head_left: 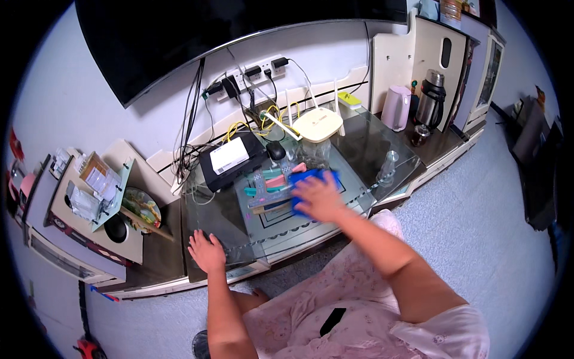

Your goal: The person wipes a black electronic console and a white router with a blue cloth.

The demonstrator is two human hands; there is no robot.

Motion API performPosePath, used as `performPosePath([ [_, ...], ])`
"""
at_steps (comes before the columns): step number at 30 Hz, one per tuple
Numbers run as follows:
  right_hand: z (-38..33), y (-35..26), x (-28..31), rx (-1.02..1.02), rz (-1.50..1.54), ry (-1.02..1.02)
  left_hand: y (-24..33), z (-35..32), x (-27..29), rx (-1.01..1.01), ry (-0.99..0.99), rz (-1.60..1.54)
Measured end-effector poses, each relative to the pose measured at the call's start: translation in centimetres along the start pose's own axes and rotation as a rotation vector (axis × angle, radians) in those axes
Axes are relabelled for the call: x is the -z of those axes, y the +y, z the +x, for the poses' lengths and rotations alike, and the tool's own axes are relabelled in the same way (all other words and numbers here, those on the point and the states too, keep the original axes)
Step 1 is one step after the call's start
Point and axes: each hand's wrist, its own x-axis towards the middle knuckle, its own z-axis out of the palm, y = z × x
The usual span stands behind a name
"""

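Note:
My right hand point(320, 196) is pressed over a blue cloth point(297, 205) on the glass-topped cabinet point(281, 242), its fingers a little blurred. Just left of the cloth lies a small pile of things: a pink and teal item point(276, 181) and a flat box point(267, 200), partly covered. My left hand point(207, 250) rests palm down on the dark glass near the front left, holding nothing, with its fingers apart. Whether the cloth is folded is hidden by my right hand.
Behind the pile stand a white router point(318, 124) and a black box point(218, 172) bearing a white device point(229, 155). Tangled cables point(185, 149) hang below a television point(239, 36). A clear glass vessel point(388, 166), pink kettle point(396, 107) and steel flask point(431, 99) stand right.

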Motion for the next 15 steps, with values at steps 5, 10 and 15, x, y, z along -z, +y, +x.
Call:
performPosePath([
  [5, -4.3, 13.6, 4.1, -0.396, -0.128, -0.105, 0.2, 0.1, 0.0, 0.024, 0.023, 0.015],
  [10, -6.6, 20.3, 5.5, -0.633, -0.223, -0.110, 0.7, 0.0, 0.0, 0.017, 0.023, 0.004],
  [15, -5.9, 18.8, 3.9, -0.685, -0.307, -0.110, 0.9, -0.1, 0.3, 0.035, -0.003, 0.002],
])
